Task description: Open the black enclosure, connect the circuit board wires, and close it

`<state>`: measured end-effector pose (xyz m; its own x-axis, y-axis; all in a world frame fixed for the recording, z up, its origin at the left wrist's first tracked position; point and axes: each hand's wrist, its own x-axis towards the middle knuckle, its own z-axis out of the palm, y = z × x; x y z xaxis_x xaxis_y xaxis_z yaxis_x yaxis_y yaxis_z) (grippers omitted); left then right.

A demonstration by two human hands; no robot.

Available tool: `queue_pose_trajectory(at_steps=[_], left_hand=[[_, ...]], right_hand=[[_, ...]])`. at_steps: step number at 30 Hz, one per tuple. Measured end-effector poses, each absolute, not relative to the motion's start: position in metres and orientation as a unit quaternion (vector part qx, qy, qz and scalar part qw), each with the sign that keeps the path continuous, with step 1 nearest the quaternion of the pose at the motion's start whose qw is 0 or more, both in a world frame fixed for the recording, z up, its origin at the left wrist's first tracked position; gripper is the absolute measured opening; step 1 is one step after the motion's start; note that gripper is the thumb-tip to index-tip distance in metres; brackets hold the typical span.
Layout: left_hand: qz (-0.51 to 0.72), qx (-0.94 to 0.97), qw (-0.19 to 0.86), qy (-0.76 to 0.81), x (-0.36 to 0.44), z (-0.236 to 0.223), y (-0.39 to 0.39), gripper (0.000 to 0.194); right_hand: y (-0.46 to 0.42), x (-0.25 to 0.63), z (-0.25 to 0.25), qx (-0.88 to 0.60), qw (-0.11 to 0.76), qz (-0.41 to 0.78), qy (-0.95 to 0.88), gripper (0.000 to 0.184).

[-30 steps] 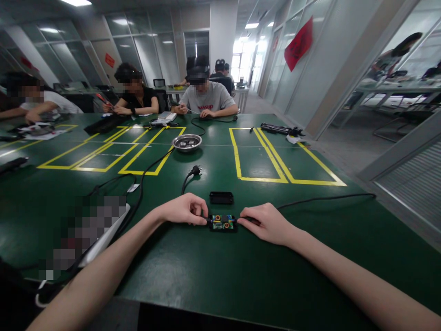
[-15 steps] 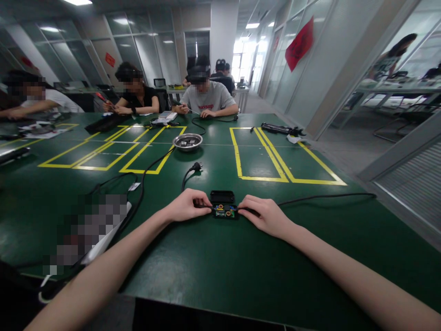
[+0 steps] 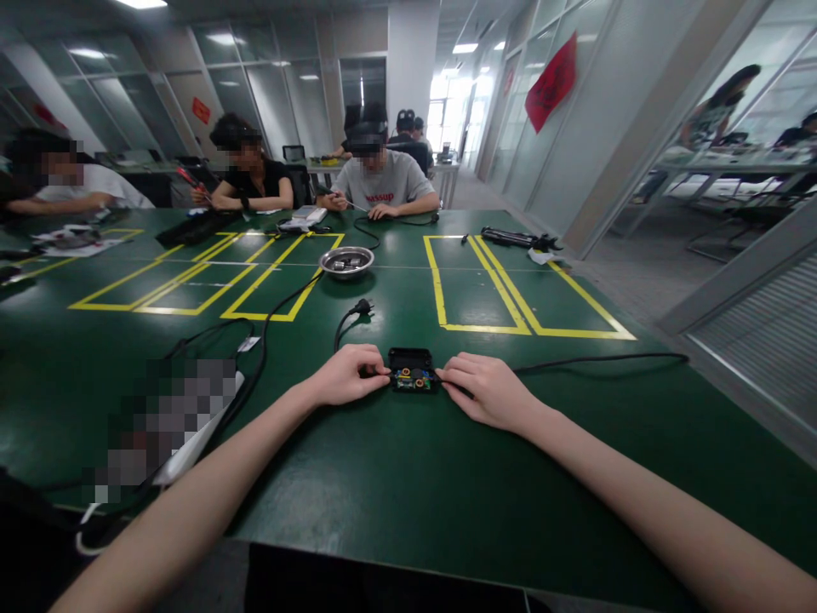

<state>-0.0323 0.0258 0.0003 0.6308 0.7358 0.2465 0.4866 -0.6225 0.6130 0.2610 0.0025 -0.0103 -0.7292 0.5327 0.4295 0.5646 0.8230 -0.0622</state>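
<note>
A small black plastic case (image 3: 409, 358) lies opened on the green table in front of me, with a circuit board (image 3: 413, 380) showing in its near half. Two copper-coloured ring coils and several blue and green parts sit on the board. At the case's left end, my left hand (image 3: 348, 375) pinches the black cable where it enters. My right hand (image 3: 488, 387) does the same at the right end, its fingers closed around the other black cable (image 3: 600, 361). Beyond my left hand lies a black power plug (image 3: 364, 307) on a short curved cord. My fingers partly hide both cable entries.
A metal bowl (image 3: 346, 262) with small metal parts stands farther back. To the left lie a blurred-out object (image 3: 172, 426) and a loose black cable (image 3: 261, 366). Yellow tape (image 3: 485, 329) marks the green table (image 3: 408, 494). A black folded stand (image 3: 516, 237) lies back right; several people sit opposite.
Both hands and the case appear slightly higher and farther left in the view, which has itself shifted a little. The grip at both ends stays the same.
</note>
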Motion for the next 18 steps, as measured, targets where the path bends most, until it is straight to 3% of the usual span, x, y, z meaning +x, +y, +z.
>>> queue_pose_trajectory(at_steps=[6,10,18], left_hand=[[0.323,0.781,0.238,0.478,-0.026,-0.012,0.031,0.023],[0.298,0.787,0.21,0.498,-0.024,-0.015,0.034,0.027],[0.35,0.723,0.374,0.463,-0.024,-0.012,0.034,0.031]], right_hand=[[0.01,0.262,-0.018,-0.334,0.294,0.043,-0.894,0.019],[0.013,0.255,-0.024,-0.41,0.307,0.063,-0.856,0.025],[0.011,0.253,-0.019,-0.426,0.357,0.265,-0.788,0.024]])
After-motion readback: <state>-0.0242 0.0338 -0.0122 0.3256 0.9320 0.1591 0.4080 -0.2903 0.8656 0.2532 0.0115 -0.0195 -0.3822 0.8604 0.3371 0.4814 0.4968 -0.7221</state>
